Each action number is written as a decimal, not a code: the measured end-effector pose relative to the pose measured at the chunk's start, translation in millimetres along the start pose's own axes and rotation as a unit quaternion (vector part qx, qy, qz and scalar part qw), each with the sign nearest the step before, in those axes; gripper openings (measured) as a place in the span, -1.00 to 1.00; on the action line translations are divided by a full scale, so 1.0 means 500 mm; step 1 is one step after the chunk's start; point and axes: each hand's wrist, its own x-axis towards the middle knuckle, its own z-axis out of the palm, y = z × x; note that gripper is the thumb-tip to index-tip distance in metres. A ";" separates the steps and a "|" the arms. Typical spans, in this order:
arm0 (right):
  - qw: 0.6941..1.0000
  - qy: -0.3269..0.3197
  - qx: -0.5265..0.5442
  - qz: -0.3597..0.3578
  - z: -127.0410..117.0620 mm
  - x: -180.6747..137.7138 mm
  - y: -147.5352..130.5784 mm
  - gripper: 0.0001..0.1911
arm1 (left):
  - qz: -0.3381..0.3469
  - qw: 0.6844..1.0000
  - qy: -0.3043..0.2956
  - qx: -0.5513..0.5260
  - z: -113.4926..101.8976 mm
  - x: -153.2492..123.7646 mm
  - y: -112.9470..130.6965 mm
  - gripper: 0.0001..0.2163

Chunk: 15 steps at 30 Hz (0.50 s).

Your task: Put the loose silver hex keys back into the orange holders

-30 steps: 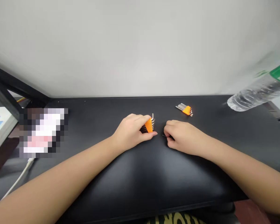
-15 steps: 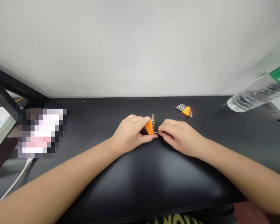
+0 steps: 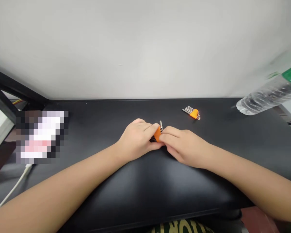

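Observation:
My left hand (image 3: 140,139) is closed round an orange hex key holder (image 3: 157,134), thumb and fingers on either side of it. Dark hex key shafts show below the left thumb, and one bent silver end (image 3: 161,125) sticks up past the holder's right edge. Against that same edge, the fingertips of my right hand (image 3: 180,142) are pinched together and cover most of the bent ends. The thin hex key they hold is hidden now; it showed between the hands a moment ago. A second orange holder with several hex keys (image 3: 193,113) lies farther back to the right.
The black table (image 3: 106,119) meets a pale wall (image 3: 145,48) at the back. A clear water bottle (image 3: 259,98) with a green label stands at the right. On the left are a pixelated phone-like object (image 3: 42,136), a white cable (image 3: 13,189) and a black frame (image 3: 5,103).
My right hand has moved left, from a small gap away right up to the orange holder, and the thin hex key between the hands is now covered. The view has shifted slightly.

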 end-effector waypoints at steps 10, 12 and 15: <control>0.989 0.057 0.131 0.040 0.017 0.012 0.044 -0.86 | -0.041 0.999 -0.014 -0.024 0.002 0.000 -0.003 -0.65; 0.993 0.052 0.094 0.041 0.023 0.013 0.050 -0.87 | -0.044 0.998 -0.034 -0.025 0.003 0.000 -0.002 -0.62; 0.993 0.077 0.067 0.061 0.011 0.011 0.049 -0.89 | -0.056 0.995 -0.078 -0.015 -0.002 0.004 0.002 -0.57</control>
